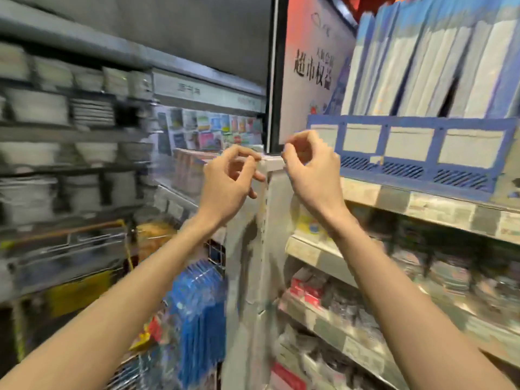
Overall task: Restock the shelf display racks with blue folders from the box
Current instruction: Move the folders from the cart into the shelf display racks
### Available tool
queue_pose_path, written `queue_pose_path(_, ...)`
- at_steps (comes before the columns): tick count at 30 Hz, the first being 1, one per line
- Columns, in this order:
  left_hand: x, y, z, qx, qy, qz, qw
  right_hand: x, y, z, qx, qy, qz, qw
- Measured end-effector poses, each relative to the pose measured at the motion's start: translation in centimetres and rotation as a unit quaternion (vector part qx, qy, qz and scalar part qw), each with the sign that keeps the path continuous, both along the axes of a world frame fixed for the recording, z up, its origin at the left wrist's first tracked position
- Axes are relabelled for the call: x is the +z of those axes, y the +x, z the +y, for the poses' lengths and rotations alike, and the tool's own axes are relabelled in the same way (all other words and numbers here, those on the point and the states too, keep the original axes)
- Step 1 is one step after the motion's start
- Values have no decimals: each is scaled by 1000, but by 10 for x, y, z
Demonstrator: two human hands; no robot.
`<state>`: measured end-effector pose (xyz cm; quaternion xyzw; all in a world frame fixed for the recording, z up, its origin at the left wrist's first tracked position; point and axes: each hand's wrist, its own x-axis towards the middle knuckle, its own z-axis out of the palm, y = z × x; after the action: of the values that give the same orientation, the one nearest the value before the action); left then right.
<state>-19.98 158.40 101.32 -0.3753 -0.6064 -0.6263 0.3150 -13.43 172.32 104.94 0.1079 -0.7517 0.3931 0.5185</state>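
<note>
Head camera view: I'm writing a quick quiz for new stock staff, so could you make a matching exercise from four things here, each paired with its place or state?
Things:
1. blue display rack
2. folders
3. white bowls
4. blue packets

Places or states:
A. stacked, far left
B. low centre of the view
C. upper right, with windows in its front
D. standing upright inside the rack

Pairs: 1-C, 2-D, 3-A, 4-B
</note>
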Motion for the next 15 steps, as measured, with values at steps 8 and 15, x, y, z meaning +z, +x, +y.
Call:
queue_pose_path(8, -88, -73, -160, 164, -43, -80, 982, -92, -93, -166, 150, -7, -116, 982)
queue_pose_path(15, -176, -170, -295, 234, -112, -189, 947, -168, -193, -295, 179, -20, -232, 956)
